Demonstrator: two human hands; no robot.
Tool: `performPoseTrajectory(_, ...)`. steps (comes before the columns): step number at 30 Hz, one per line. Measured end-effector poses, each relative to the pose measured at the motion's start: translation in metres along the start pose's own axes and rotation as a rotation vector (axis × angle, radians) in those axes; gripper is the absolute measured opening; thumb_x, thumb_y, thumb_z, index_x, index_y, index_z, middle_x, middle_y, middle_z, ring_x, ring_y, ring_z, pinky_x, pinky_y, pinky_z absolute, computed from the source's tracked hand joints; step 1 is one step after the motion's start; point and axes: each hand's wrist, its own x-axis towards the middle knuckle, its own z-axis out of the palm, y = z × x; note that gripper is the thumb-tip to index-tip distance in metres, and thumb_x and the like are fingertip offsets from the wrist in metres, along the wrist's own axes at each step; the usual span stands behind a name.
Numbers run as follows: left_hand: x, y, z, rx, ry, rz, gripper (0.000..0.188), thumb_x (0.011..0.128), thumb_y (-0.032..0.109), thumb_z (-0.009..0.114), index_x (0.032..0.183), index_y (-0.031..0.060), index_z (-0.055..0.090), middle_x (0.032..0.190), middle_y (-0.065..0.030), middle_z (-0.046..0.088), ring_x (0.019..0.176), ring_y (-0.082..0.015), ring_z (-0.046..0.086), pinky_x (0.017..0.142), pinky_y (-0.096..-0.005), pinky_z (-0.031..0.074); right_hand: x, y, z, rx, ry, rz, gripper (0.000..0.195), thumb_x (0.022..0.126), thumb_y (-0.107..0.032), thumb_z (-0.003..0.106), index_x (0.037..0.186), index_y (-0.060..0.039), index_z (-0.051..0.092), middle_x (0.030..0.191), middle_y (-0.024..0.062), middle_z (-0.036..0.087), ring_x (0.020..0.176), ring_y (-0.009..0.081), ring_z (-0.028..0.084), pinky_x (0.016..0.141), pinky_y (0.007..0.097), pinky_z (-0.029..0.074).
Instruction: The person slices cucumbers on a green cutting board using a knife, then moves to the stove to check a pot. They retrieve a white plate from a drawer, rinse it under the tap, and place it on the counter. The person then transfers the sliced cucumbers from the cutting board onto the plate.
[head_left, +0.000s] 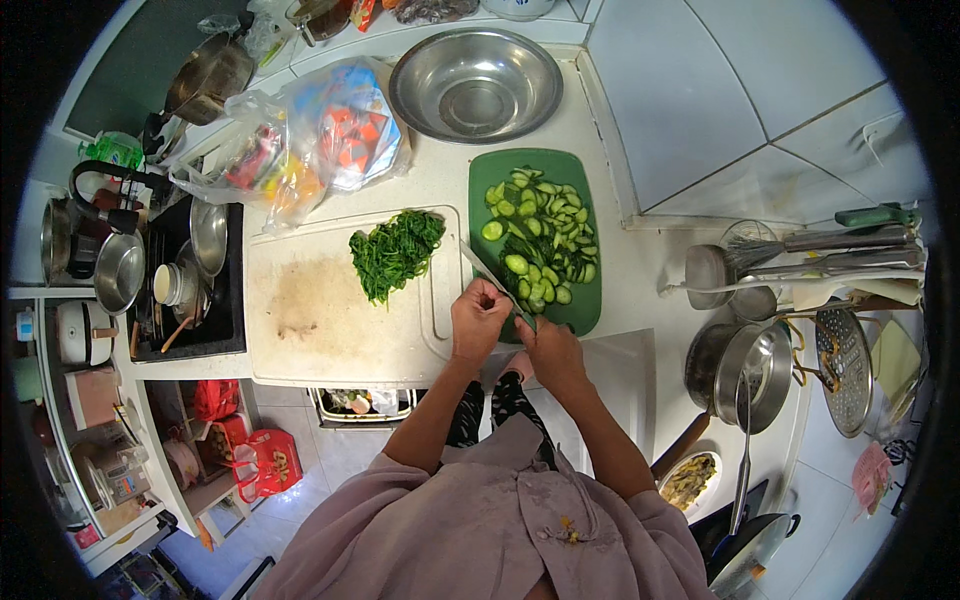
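Note:
A kitchen knife (486, 271) lies slantwise over the near left part of a green cutting board (536, 159), its tip pointing away to the left. My right hand (551, 349) is closed around the knife's handle. My left hand (480, 315) is at the blade with its fingers curled; whether it pinches the blade or something small cannot be told. Sliced cucumber (544, 232) covers much of the green board, with dark leafy greens among the slices. Left of it, a heap of chopped leafy greens (396, 255) rests on a large pale cutting board (337, 330).
A wide steel basin (476, 86) stands behind the green board. Plastic bags (345, 127) with packages lie at the back left, near a sink (236, 300) holding bowls. Pots (754, 379) and hanging utensils (847, 240) are at the right. An oval dish of food (688, 484) sits nearer.

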Motion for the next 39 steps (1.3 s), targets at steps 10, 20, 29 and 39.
performPoseTrajectory(10, 0.023, -0.003, -0.006, 0.278, 0.045, 0.118, 0.003, 0.088, 0.0, 0.055, 0.085, -0.0001, 0.055, 0.07, -0.0019, 0.057, 0.06, -0.009, 0.051, 0.056, -0.0242, 0.042, 0.004, -0.02, -0.061, 0.341, 0.147, 0.062, 0.049, 0.097, -0.045, 0.042, 0.09, 0.0012, 0.056, 0.073, 0.0267, 0.062, 0.073, 0.048, 0.06, 0.066, 0.0553, 0.045)
performPoseTrajectory(20, 0.027, 0.017, 0.006, 0.242, 0.016, 0.222, 0.026, 0.08, 0.001, 0.073, 0.099, -0.0013, 0.056, 0.068, -0.0022, 0.053, 0.061, -0.0108, 0.049, 0.056, -0.025, 0.044, -0.019, -0.012, -0.053, 0.358, 0.292, 0.071, 0.031, 0.097, -0.031, 0.049, 0.1, -0.0001, 0.053, 0.086, 0.0225, 0.064, 0.079, 0.0434, 0.061, 0.067, 0.0488, 0.047)
performPoseTrajectory(29, 0.03, 0.047, 0.023, 0.415, 0.053, 0.301, 0.02, 0.08, 0.002, 0.073, 0.096, -0.0028, 0.061, 0.067, -0.0044, 0.054, 0.059, -0.012, 0.049, 0.055, -0.0272, 0.044, -0.027, 0.0, -0.059, 0.336, 0.461, 0.02, 0.032, 0.091, -0.026, 0.062, 0.106, 0.0004, 0.052, 0.094, 0.0217, 0.064, 0.083, 0.0419, 0.062, 0.068, 0.0458, 0.049)
performPoseTrajectory(39, -0.003, 0.066, 0.053, 0.479, -0.15, 0.489, 0.017, 0.085, 0.001, 0.067, 0.101, -0.0008, 0.063, 0.07, -0.0052, 0.053, 0.059, -0.0129, 0.049, 0.056, -0.0254, 0.043, -0.024, 0.0, -0.048, 0.1, 0.483, 0.03, 0.035, 0.086, -0.025, 0.067, 0.108, -0.0027, 0.051, 0.101, 0.0156, 0.063, 0.088, 0.0352, 0.064, 0.07, 0.0423, 0.052)
